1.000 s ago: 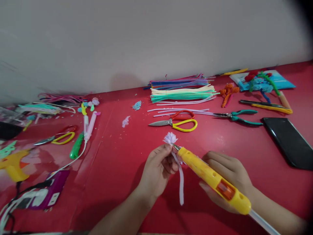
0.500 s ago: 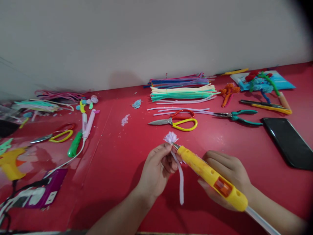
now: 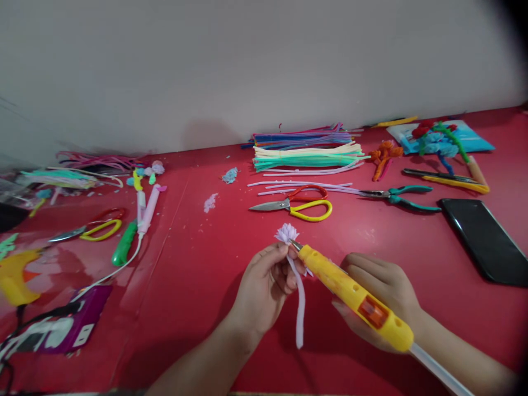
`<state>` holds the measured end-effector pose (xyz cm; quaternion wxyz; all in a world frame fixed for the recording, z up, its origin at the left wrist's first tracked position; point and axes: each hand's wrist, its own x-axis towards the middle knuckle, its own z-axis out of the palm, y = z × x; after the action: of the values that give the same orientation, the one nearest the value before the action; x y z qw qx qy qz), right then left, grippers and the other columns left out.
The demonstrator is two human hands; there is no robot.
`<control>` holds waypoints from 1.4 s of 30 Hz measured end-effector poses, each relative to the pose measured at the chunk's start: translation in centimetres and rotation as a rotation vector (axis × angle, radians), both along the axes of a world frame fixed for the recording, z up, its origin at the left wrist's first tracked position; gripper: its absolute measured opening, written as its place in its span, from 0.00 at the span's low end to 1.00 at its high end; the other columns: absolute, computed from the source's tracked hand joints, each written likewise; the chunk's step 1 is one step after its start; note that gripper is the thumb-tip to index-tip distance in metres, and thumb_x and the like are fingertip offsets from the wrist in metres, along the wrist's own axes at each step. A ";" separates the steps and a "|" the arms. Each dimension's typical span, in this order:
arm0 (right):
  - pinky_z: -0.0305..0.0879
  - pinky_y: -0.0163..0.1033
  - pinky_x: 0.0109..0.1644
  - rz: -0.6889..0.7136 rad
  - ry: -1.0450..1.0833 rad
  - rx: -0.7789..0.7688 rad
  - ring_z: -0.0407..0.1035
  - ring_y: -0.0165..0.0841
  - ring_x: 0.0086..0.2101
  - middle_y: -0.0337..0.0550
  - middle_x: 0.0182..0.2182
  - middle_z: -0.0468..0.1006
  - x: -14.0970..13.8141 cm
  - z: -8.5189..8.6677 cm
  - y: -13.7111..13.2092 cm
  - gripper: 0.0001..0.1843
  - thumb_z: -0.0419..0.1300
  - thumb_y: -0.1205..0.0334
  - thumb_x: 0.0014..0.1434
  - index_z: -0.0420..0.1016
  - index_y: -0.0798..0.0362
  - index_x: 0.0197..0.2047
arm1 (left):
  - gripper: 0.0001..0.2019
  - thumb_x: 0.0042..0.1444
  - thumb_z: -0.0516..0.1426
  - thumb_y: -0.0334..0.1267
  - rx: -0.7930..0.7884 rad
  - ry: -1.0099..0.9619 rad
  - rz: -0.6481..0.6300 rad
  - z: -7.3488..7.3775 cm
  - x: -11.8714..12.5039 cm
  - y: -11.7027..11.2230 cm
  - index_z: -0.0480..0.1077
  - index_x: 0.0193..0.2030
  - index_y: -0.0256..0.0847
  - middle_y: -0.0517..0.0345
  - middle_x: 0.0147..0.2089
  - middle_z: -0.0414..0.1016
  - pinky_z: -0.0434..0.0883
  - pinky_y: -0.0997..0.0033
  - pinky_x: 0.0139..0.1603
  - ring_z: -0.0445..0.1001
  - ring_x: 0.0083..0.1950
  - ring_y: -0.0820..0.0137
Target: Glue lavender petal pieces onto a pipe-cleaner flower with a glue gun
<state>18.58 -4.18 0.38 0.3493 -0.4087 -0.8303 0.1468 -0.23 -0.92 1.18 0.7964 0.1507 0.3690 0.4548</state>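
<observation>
My left hand [image 3: 266,286] pinches a pale lilac pipe-cleaner flower [image 3: 286,233] just under its fluffy head; its stem [image 3: 300,308] hangs down toward the red table [image 3: 198,258]. My right hand [image 3: 381,297] is wrapped round a yellow pen-shaped glue gun [image 3: 355,297]. The gun's metal tip touches the flower right below the head, beside my left fingertips. A clear glue stick [image 3: 441,374] pokes out of the gun's back end.
Red-and-yellow scissors [image 3: 295,206], loose lilac pipe cleaners [image 3: 301,186], stacked coloured pipe cleaners [image 3: 307,148], teal pliers [image 3: 402,195] and a black phone [image 3: 487,239] lie beyond my hands. At left lie another pair of scissors [image 3: 88,231], a green-handled tool [image 3: 124,250], a yellow glue gun [image 3: 14,275] and cables.
The hanging stem has swung slightly left. Both hands and the glue gun stay almost where they were; the view has shifted a little.
</observation>
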 end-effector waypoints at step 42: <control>0.47 0.36 0.24 -0.002 0.035 0.033 0.52 0.29 0.22 0.36 0.22 0.58 -0.2 -0.5 0.0 0.10 0.56 0.62 0.53 0.56 0.50 0.27 | 0.08 0.53 0.56 0.31 -0.108 -0.128 -0.013 0.3 -0.1 0.0 0.69 0.25 0.32 0.58 0.17 0.71 0.57 0.89 0.15 0.60 0.13 0.85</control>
<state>18.34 -4.19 -0.17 0.3707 -0.4008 -0.8261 0.1399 -0.30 -0.97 1.51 0.8285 0.0804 0.3402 0.4375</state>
